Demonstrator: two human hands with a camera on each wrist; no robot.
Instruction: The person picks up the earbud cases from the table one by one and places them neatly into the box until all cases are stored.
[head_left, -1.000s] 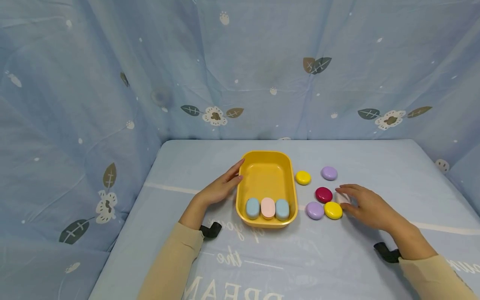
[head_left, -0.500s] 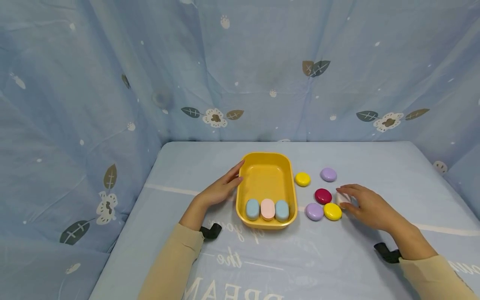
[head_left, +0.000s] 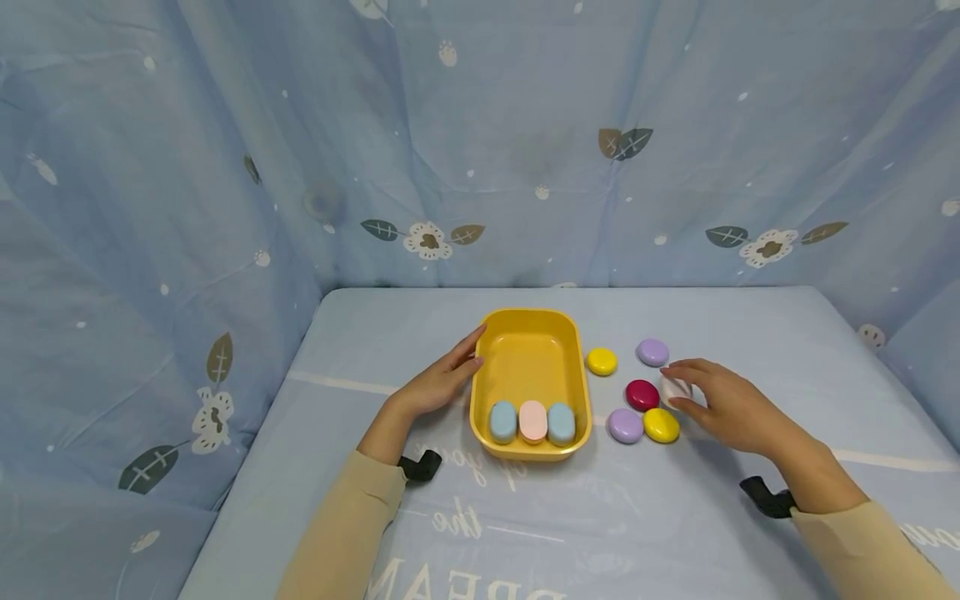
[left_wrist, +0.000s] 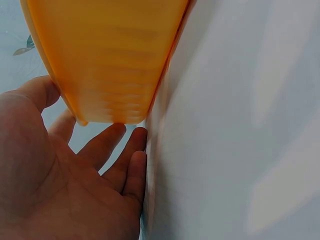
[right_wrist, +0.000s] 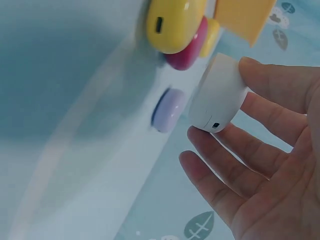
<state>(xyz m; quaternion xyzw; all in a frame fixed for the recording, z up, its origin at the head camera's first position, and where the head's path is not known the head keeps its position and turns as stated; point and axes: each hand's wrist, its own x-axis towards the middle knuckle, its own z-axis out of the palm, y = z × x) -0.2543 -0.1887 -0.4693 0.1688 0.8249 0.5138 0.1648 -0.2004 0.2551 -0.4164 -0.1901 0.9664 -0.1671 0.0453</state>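
Observation:
My right hand pinches a white rounded case between thumb and fingers. In the right wrist view the case shows a small dark port and is raised off the table. Close beside it lie a crimson case and a yellow case. My left hand rests its thumb and fingers against the left side of a yellow tray, fingers fairly straight. Inside the tray's near end stand a blue case, a pink case and another blue case in a row.
A second yellow case lies just right of the tray. One lilac case sits farther back, another lilac case nearer. A patterned blue curtain hangs behind the cloth-covered table.
My right hand has lifted the white case slightly and shifted it a little left. My left hand stays at the tray. The head view has tilted slightly.

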